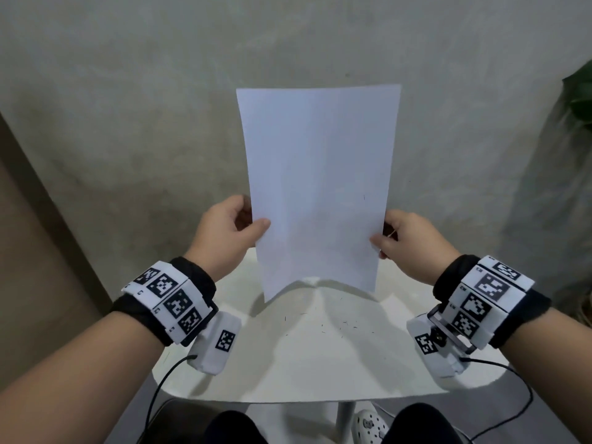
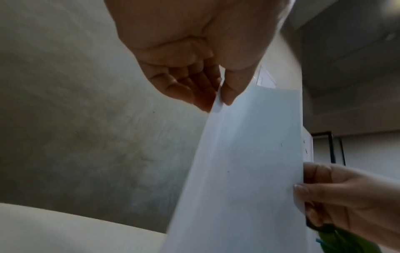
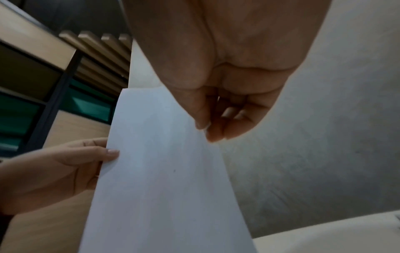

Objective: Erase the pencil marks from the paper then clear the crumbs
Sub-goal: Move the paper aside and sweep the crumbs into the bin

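Observation:
I hold a white sheet of paper (image 1: 317,187) upright in the air above a small white table (image 1: 288,363). My left hand (image 1: 238,224) pinches its left edge, thumb on the near face. At the right edge my right hand (image 1: 389,237) pinches it the same way. The left wrist view shows the left hand (image 2: 218,95) pinching the paper (image 2: 249,171), and the right wrist view shows the right hand (image 3: 205,130) pinching the paper (image 3: 164,171). The sheet looks almost blank, with a tiny dark speck (image 1: 364,197). Dark eraser crumbs (image 1: 333,325) lie scattered on the table below.
A grey plaster wall (image 1: 128,107) stands right behind the table. A green plant (image 1: 581,94) shows at the far right edge. Wrist-camera cables (image 1: 160,386) hang off the table's near edge, above my knees and a white shoe (image 1: 370,426).

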